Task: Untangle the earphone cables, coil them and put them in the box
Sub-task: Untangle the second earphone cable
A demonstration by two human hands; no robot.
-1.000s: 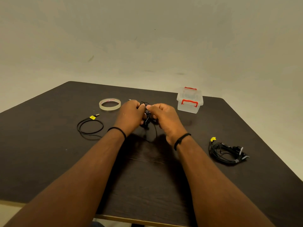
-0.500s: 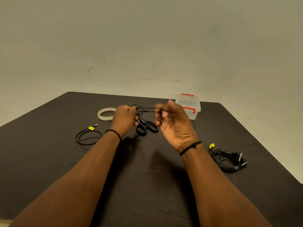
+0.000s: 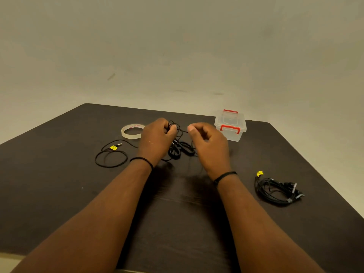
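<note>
Two hands are working one earphone cable (image 3: 178, 146) above the bench (image 3: 59, 184): left hand (image 3: 157, 138) is gripping the tangle, right hand (image 3: 206, 142) is pinching a strand, pulling it apart. Box (image 3: 230, 125) is standing closed nearby.

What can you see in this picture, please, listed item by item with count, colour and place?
tangled earphone cable: one, black, mid-table, between both hands
coiled cable: one, black with a yellow tag, on the table's left
cable bundle: one, black with a yellow tag, on the table's right
box: one, clear with red latches, lid on, far right
tape roll: one, clear, far left of the hands
table: one, dark brown
left hand: grip on the tangle
right hand: pinches a strand
wristbands: two, black, one per wrist
</note>
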